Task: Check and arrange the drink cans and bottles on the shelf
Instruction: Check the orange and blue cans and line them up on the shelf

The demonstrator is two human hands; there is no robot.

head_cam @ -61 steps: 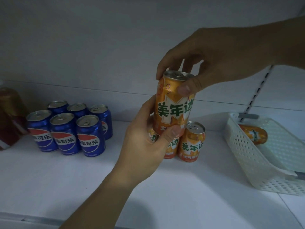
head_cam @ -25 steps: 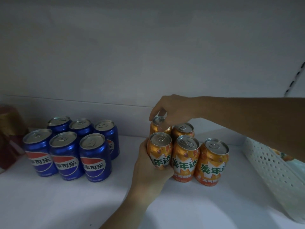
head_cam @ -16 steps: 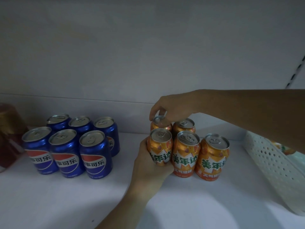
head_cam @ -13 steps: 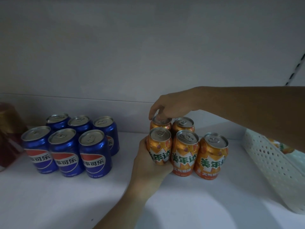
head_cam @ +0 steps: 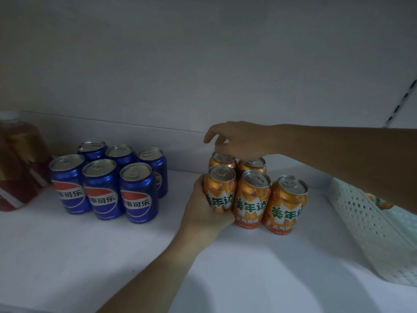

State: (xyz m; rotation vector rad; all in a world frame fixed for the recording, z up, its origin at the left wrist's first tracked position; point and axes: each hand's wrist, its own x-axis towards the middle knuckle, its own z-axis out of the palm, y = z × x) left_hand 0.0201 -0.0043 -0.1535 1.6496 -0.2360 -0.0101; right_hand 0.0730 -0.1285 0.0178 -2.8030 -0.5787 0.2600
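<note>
Several orange cans stand in two rows on the white shelf (head_cam: 259, 274). My left hand (head_cam: 202, 214) grips the front-left orange can (head_cam: 221, 188) round its side. My right hand (head_cam: 239, 141) reaches in from the right and holds the back-left orange can (head_cam: 223, 159) by its top rim, index finger lifted. Beside these stand the back-right can (head_cam: 253, 165), the front-middle can (head_cam: 252, 199) and the front-right can (head_cam: 287, 206). Several blue cola cans (head_cam: 102, 188) stand grouped to the left.
A white perforated basket (head_cam: 370, 231) sits at the right, with an orange can (head_cam: 380, 203) lying in it, mostly hidden by my right forearm. A large bottle of amber drink (head_cam: 17, 163) stands at the far left. The shelf's back wall is close behind the cans.
The orange can I held up in both hands now stands at the back left of the group. My left hand has moved to grip the front-left can. My right index finger has lifted.
</note>
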